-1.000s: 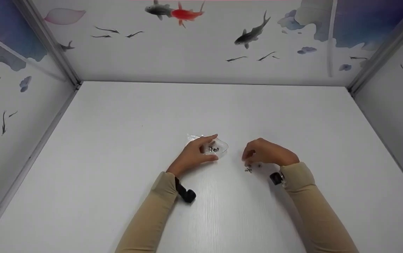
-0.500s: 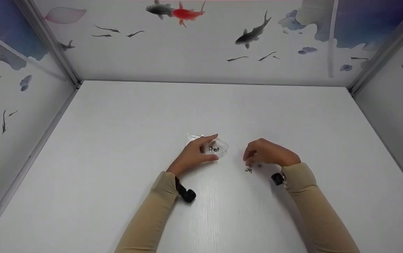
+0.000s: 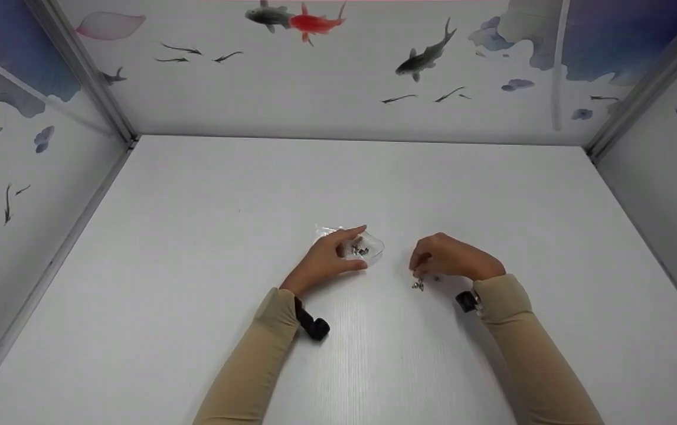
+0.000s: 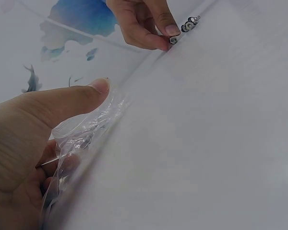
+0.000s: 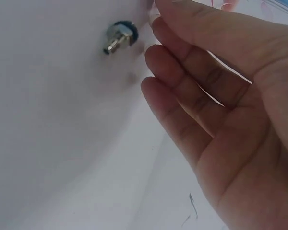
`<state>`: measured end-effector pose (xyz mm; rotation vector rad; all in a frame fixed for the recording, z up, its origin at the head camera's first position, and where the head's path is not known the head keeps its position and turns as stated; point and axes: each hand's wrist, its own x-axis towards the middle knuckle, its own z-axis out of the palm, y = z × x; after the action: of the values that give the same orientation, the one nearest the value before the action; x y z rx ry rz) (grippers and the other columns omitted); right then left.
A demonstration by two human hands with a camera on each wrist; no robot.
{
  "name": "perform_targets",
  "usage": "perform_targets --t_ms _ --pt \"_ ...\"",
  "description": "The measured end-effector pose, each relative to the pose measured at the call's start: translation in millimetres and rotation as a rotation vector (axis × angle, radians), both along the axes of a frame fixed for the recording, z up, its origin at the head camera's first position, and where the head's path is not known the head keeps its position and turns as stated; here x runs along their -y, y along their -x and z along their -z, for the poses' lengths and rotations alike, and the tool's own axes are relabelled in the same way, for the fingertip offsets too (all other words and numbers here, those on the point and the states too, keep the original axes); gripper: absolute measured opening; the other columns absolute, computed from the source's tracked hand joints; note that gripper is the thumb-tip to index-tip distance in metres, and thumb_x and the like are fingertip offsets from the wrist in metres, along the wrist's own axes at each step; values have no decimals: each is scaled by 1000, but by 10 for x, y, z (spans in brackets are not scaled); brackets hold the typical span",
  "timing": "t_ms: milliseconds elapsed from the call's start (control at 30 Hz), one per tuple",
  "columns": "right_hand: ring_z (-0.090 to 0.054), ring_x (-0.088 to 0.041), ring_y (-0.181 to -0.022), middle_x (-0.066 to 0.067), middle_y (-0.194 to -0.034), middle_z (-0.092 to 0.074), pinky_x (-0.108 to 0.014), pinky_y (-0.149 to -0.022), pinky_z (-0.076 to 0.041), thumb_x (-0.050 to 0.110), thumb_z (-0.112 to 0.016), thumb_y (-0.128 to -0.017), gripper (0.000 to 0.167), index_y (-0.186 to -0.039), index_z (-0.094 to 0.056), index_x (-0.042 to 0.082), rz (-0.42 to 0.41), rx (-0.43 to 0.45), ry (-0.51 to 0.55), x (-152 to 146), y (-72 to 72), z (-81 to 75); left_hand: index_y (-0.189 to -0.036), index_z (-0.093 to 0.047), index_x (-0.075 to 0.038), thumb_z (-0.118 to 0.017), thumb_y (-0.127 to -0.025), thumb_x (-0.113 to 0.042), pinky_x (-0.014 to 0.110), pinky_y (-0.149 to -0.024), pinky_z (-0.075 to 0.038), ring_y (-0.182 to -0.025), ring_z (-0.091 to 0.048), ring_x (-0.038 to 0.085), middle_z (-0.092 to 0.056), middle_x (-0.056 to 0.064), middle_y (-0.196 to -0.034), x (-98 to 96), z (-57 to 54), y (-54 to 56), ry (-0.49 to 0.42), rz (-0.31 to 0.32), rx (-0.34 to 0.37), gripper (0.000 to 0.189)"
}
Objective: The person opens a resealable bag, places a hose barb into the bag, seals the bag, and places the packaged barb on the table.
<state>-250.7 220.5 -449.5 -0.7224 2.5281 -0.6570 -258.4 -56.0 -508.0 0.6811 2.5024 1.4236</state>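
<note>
My left hand curls round a clear plastic bag, thumb and forefinger spread at its mouth. Inside lie several small shiny metal screws. In the left wrist view the bag shows crinkled film beside the thumb. To the right, my right hand is low over the table, pinching a small metal screw between thumb and fingertip. Right by those fingertips is a small cluster of screws. A screw with a dark ring and a thin shaft appears near the fingers in the right wrist view.
One more small metal piece lies under the right hand. The white table is bounded by printed panels at the back and both sides. Black camera mounts sit on both wrists.
The right hand has shifted very slightly to the right, staying over the screws. The left hand and the bag keep their place.
</note>
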Motion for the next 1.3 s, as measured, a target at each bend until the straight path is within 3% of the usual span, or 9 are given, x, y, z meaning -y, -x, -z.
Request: perform_targets --t_ms 267,533,633,867,1300 --pt "-59 -10 -74 -1 -91 -70 -24 -67 -51 5 -75 -81 12 -92 -75 10 -3 -6 -42 28 -1 -21 -144 -46 -28 -78 -79 -34 38 -103 -38 -118 -50 17 -54 -1 -139 -3 -11 -6 14 -5 -7 72" --pt "-59 -9 -71 -1 -89 -69 -24 -66 -51 6 -73 -83 10 -92 -75 9 -26 -4 -71 40 7 -35 -144 -46 -27 -78 -79 -34 32 -88 -40 -101 -50 14 -59 -2 -131 2 8 -2 1 -5 -3 73" --pt "-59 -8 -71 -1 -88 -69 -24 -67 -51 8 -73 -84 9 -92 -75 9 -36 -2 -79 37 14 -39 -144 -46 -28 -78 -79 -34 32 -88 -40 -99 -48 14 -57 -3 -134 4 13 0 1 -3 -5 72" --pt "-60 -9 -75 1 -89 -70 -26 -72 -53 12 -72 -86 9 -94 -75 12 -17 -4 -86 71 24 -68 -143 -47 -29 -79 -79 -34 37 -103 -38 -119 -49 14 -52 -3 -141 -2 -5 -6 -3 -3 -4 72" --pt "-63 -17 -89 -3 -95 -70 -36 -84 -53 9 -70 -87 12 -98 -73 8 -48 -127 -24 182 44 -149 -143 -47 -28 -79 -79 -32 36 -103 -39 -120 -51 15 -55 -1 -139 -3 -10 -5 -13 1 -3 71"
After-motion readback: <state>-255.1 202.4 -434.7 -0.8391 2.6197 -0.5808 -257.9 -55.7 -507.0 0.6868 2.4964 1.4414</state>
